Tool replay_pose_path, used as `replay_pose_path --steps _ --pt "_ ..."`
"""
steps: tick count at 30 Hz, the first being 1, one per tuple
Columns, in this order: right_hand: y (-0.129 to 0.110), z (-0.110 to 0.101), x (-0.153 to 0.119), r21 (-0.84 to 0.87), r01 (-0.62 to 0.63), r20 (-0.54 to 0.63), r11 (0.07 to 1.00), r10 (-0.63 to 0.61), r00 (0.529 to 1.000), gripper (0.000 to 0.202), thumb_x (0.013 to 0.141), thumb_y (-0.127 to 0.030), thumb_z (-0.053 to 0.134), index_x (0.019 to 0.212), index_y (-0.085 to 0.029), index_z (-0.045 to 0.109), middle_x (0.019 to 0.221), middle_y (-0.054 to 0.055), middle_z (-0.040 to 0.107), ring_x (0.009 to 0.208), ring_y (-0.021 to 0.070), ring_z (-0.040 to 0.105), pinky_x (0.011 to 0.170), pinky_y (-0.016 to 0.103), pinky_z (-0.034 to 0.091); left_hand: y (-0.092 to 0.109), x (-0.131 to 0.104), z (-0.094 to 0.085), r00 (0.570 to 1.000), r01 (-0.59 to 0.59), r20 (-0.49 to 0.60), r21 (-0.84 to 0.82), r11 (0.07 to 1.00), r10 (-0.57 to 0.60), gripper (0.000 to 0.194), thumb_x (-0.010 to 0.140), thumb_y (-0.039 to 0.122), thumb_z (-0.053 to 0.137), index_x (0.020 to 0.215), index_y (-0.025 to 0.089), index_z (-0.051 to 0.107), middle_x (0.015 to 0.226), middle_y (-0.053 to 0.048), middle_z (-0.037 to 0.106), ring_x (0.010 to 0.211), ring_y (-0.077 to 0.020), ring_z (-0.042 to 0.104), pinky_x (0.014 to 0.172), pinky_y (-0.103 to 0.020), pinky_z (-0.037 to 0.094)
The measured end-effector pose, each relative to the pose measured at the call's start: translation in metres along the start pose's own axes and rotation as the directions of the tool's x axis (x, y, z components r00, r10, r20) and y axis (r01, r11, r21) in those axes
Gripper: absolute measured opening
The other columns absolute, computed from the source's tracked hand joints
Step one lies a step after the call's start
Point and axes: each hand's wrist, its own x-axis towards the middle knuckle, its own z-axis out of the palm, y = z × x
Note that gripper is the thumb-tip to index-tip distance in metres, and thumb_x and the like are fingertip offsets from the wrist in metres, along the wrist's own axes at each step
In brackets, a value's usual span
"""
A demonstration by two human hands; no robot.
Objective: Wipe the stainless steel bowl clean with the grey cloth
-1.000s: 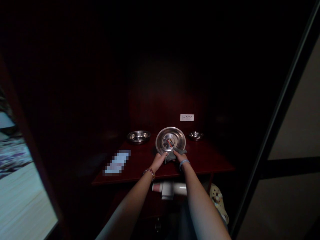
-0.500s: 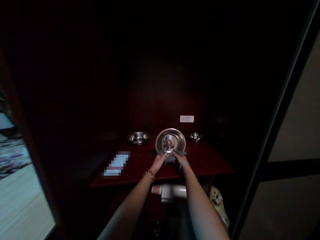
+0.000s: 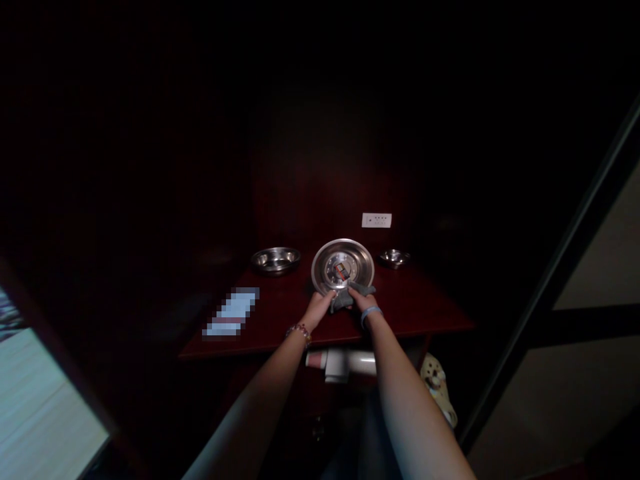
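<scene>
A round steel basin (image 3: 361, 261) with a label on its inner base is tilted up, its inside facing me, over the dark red shelf (image 3: 400, 313). My left hand (image 3: 320, 308) is closed on the basin's lower left rim. At the lower right rim, my right hand (image 3: 361, 300) grips a grey cloth (image 3: 343, 300) pressed against the basin. The cloth bunches between the two hands and hides part of the rim. The fingers behind the basin are hidden.
A wide steel bowl (image 3: 275, 261) stands at the shelf's left, a small steel bowl (image 3: 395, 259) at its right. A blurred-out sheet (image 3: 233, 312) lies front left. Under the shelf are white and pink items (image 3: 337, 365) and a cream clog (image 3: 436, 383). A socket (image 3: 377, 220) is behind.
The whole view has shifted, so the shelf and everything on it appear slightly higher. Both hands keep their hold, and the basin and cloth look nearly the same.
</scene>
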Motion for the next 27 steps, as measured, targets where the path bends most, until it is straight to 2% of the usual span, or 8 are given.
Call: replay_pose_path --steps 9,13,17,23,27 --pt "-0.004 0.001 -0.004 0.04 0.004 0.034 0.999 -0.006 0.999 0.014 0.077 -0.022 0.072 0.086 -0.012 0.072 0.07 0.005 0.073 0.061 0.0175 0.07 0.054 0.023 0.058 -0.001 0.0 0.0 1.0 -0.023 -0.013 0.029 0.999 0.023 0.034 0.074 0.036 0.064 0.095 0.012 0.072 0.1 -0.01 0.075 0.099 -0.0241 0.067 0.092 -0.034 0.048" --pt "-0.006 -0.001 -0.001 0.055 0.014 0.005 0.998 -0.014 1.0 0.017 0.075 -0.022 0.072 0.089 -0.011 0.072 0.074 0.007 0.075 0.061 0.0191 0.07 0.053 0.026 0.059 -0.006 0.004 -0.001 0.999 -0.028 -0.022 0.057 0.998 0.029 0.031 0.074 0.034 0.061 0.093 0.011 0.072 0.096 -0.009 0.076 0.094 -0.0236 0.068 0.09 -0.033 0.048" --pt "-0.007 -0.008 0.008 -0.041 0.04 -0.05 0.998 -0.042 0.998 0.023 0.072 -0.023 0.075 0.091 -0.01 0.073 0.071 0.008 0.075 0.059 0.0206 0.07 0.051 0.026 0.058 -0.011 0.006 -0.002 0.999 -0.033 -0.003 0.071 0.997 0.033 0.028 0.075 0.029 0.057 0.09 0.012 0.073 0.095 -0.009 0.076 0.095 -0.0238 0.068 0.092 -0.034 0.048" --pt "-0.006 -0.017 0.016 -0.124 0.148 -0.11 0.981 -0.162 0.981 0.025 0.068 -0.03 0.077 0.088 -0.015 0.076 0.077 0.007 0.077 0.087 0.026 0.074 0.067 0.026 0.059 -0.007 0.005 -0.001 1.0 -0.01 -0.01 -0.019 1.0 0.01 0.034 0.077 0.031 0.06 0.103 0.012 0.071 0.106 -0.009 0.075 0.102 -0.0254 0.067 0.098 -0.035 0.047" --pt "-0.009 -0.008 0.006 -0.079 0.166 -0.144 0.983 -0.176 0.974 0.025 0.071 -0.031 0.076 0.09 -0.014 0.075 0.081 0.009 0.077 0.092 0.0264 0.073 0.068 0.025 0.059 0.002 0.0 0.001 1.0 -0.017 -0.025 -0.07 0.997 0.016 0.043 0.082 0.042 0.059 0.114 0.014 0.067 0.116 -0.01 0.071 0.114 -0.0248 0.062 0.105 -0.035 0.041"
